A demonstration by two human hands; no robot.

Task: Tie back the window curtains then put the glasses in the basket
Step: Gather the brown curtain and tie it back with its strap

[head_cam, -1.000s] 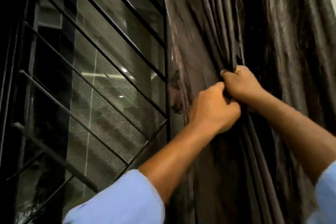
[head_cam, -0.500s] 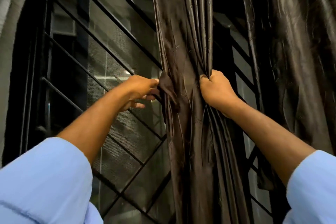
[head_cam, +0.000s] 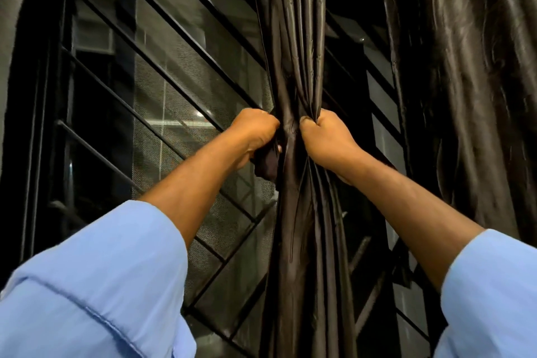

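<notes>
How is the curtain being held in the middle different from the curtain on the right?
The middle curtain is gathered into a narrow bunch, gripped by the left hand and right hand; the right curtain hangs loose and wider, untouched. The middle curtain pinches in at the hands; the right curtain drapes freely. Both are dark, shiny fabric.

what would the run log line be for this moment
stage: tying curtain | left hand: grips tie strip | right hand: grips gathered curtain | second curtain: hanging loose | glasses, basket: not in view

The barred window backs two hanging dark curtains.
</notes>
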